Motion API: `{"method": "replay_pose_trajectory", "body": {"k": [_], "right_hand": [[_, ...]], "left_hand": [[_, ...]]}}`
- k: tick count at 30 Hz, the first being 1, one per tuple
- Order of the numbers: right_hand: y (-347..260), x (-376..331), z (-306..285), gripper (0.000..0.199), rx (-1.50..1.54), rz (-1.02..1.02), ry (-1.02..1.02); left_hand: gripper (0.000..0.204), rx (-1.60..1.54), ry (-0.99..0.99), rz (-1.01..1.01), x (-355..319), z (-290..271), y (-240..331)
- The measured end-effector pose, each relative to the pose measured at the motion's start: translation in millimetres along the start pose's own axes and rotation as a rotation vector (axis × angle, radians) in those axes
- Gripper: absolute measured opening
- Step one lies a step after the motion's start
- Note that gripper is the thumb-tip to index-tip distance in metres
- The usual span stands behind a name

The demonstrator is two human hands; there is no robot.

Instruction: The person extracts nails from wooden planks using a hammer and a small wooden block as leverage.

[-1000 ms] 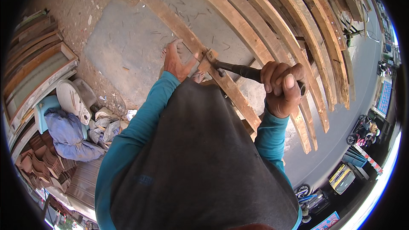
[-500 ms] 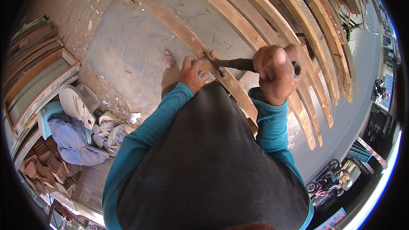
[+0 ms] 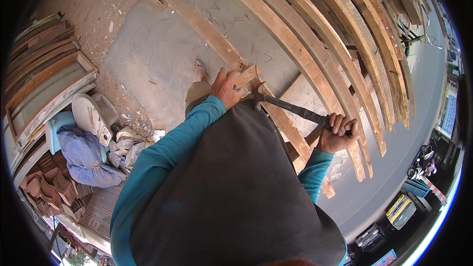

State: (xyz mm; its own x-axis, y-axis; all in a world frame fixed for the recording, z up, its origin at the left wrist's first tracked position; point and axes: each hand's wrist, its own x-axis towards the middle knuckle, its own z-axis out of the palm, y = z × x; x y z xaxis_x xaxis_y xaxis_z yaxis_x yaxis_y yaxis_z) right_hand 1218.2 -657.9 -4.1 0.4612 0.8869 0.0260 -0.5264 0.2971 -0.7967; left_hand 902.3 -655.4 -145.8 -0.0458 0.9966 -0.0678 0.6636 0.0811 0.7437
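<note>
My left hand (image 3: 225, 87) grips a short wooden piece (image 3: 245, 75) that lies across a long wooden plank (image 3: 197, 19). In my right hand (image 3: 336, 134) is the dark handle of a hammer (image 3: 290, 109). Its claw head (image 3: 258, 96) rests against the plank just right of my left hand. My teal sleeves and dark shirt hide the plank's lower part. A bare foot (image 3: 199, 70) stands on the concrete beside the plank.
Several long planks (image 3: 335, 44) lie side by side to the right on the concrete floor (image 3: 148, 49). Wooden frames (image 3: 44, 74) are stacked at the left, with a white bucket (image 3: 88, 116), blue cloth (image 3: 81, 155) and rubble below them.
The right hand has dropped lower and to the right, swinging the hammer handle down. The left hand has shifted onto the short wooden piece.
</note>
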Motion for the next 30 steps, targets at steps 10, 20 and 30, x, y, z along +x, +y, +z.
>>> {"method": "replay_pose_trajectory", "body": {"k": [10,20,30], "right_hand": [[-39.8,-5.8,24.6,0.032,0.049,-0.063,-0.199],[-47.6,-33.2,93.5,0.034,0.008,-0.039,-0.398],[76.5,-100.1,251.9,0.033,-0.420,0.071,-0.534]], "left_hand": [[0.052,-0.733,-0.259,-0.479,-8.9,-17.0,22.7],[0.041,-1.721,-0.229,-0.497,6.1,-56.3,48.9],[0.065,-0.573,-0.091,-0.209,81.5,-171.3,-10.7]]}}
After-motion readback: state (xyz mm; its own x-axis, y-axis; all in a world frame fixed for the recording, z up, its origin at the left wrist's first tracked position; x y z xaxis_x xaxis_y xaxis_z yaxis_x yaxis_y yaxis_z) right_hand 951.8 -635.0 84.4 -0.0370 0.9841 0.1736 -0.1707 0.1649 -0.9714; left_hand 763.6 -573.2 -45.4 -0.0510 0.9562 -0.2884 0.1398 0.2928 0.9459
